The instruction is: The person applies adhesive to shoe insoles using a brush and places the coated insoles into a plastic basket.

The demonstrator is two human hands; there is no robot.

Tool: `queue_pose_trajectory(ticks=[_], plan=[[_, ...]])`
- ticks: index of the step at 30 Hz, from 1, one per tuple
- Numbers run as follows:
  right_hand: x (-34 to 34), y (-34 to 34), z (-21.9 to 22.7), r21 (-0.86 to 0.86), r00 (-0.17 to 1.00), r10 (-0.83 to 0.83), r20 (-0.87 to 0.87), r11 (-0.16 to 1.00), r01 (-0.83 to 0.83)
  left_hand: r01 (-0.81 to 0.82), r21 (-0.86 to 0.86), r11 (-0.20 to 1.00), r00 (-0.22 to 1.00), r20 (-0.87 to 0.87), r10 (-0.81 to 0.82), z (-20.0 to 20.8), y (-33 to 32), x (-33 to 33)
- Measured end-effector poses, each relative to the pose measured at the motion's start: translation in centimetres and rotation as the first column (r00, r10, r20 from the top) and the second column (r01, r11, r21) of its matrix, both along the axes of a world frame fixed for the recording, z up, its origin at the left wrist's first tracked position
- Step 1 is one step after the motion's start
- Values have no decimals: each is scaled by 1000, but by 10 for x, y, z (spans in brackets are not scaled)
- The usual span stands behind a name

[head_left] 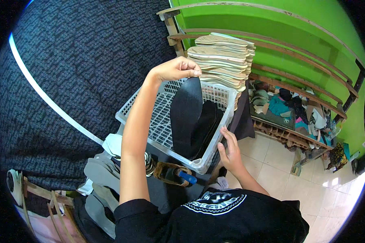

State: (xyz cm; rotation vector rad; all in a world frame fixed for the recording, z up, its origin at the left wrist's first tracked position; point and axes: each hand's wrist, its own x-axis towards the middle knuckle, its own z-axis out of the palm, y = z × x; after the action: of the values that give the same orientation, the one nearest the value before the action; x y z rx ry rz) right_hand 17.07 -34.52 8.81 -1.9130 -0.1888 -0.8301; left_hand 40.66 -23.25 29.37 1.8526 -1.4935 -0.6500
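Observation:
My left hand (178, 69) pinches the tip of a black shoe insole (186, 105) and holds it upright over a white plastic crate (160, 121). Its lower end hangs down beside a stack of similar black insoles (211, 125) lying in the right part of the crate. At the crate's right rim is my right hand (231, 152), fingers extended and nothing in them. Whether its fingertips touch the rim I cannot tell.
Tan sole-shaped sheets (219, 60) are piled behind the crate, by a wooden rack (304, 91) with fabric scraps (286, 107). In front sits a brown box (162, 172) with a blue-handled tool (187, 177). Grey soles (99, 170) lie left; dark patterned cloth (77, 69) hangs beyond.

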Motion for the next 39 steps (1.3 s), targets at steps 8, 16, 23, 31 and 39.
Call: queue_pose_trajectory(ticks=[8,16,23,31,39], plan=[[0,-3,-3,-3,1000,4,9,1000,-4,9,-75,997,986,168,4,-39,-37,24],[1,-4,-3,-4,1000,0,19,1000,0,-16,-93,996,992,120,27,-122,-60,68],[3,-4,-4,21,1000,4,28,1000,-4,-81,3,997,996,24,81,-152,-67,67],[0,-5,-4,1,1000,-3,2,1000,3,-103,96,990,939,337,65,-150,-66,60],[-21,5,24,-25,996,32,79,999,-30,-289,-144,946,849,419,323,-87,2,-24]])
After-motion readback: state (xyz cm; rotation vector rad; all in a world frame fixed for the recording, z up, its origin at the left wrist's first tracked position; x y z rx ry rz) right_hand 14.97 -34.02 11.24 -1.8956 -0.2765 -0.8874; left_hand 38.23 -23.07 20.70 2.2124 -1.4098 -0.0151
